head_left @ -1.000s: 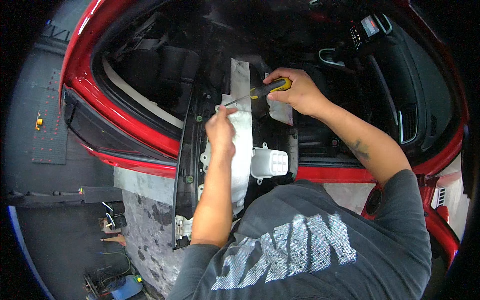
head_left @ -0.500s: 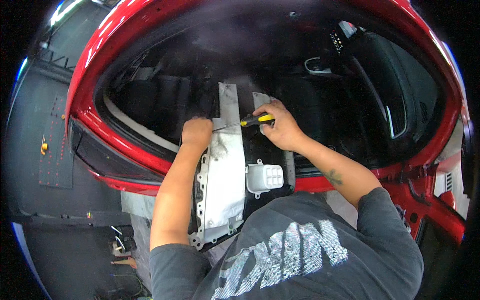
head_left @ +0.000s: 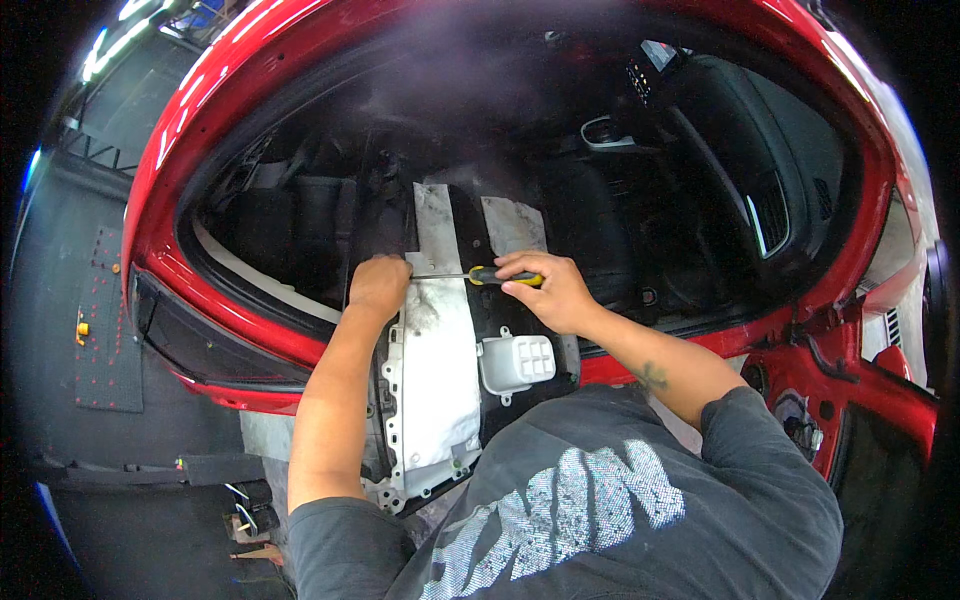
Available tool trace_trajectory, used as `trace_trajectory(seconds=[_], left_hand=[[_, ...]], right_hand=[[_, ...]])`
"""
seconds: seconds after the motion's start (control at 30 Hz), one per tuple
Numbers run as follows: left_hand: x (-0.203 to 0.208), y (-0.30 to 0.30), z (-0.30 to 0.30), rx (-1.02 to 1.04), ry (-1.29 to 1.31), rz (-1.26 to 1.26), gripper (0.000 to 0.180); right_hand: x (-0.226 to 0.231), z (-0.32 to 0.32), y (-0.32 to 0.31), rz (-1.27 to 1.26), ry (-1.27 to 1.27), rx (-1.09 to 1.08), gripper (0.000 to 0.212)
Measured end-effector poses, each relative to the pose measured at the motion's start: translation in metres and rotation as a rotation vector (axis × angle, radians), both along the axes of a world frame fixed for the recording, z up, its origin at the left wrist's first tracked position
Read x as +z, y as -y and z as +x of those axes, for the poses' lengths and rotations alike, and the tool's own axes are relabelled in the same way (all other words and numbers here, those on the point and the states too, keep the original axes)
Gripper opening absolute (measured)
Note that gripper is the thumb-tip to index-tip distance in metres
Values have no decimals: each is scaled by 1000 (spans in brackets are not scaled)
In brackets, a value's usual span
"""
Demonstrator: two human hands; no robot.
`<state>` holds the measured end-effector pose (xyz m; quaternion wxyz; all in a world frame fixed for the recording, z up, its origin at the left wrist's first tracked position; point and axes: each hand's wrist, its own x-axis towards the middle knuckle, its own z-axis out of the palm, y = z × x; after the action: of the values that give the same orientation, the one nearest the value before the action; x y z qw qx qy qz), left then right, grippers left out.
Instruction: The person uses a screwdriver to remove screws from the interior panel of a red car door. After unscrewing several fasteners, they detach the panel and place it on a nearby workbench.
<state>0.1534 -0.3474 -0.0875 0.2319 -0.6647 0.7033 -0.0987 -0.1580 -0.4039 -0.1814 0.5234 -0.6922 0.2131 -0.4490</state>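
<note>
My right hand (head_left: 552, 292) is wrapped around the yellow-and-black handle of a screwdriver (head_left: 483, 275). Its thin metal shaft runs left, nearly level, across a long black panel part with a white pad (head_left: 436, 345) on its upper side. The shaft's end is at my left hand (head_left: 378, 288), where the tip is hidden. That left hand is closed at the panel's left edge, fingers curled under; what they grip cannot be seen. Beside the white pad, nearer my body, a pale grey box-shaped housing (head_left: 518, 362) with a ribbed grid is fixed to the panel.
A red car body frame (head_left: 160, 220) arches around the opening before me, with a dark cabin inside. A second light strip (head_left: 515, 225) lies beyond my right hand. An open red door (head_left: 880, 400) is at right. Dark floor with a perforated mat (head_left: 110, 330) lies left.
The screwdriver has swung from a slant to nearly level. My right hand has turned with it and come slightly lower. My left hand stays closed at the panel edge; the whole view has shifted slightly.
</note>
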Motion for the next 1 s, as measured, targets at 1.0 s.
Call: trace_trajectory(seconds=[1.0], left_hand=[[151, -110, -28, 560, -2378, -376, 40]], right_hand=[[-36, -101, 17, 729, -52, 250, 50]])
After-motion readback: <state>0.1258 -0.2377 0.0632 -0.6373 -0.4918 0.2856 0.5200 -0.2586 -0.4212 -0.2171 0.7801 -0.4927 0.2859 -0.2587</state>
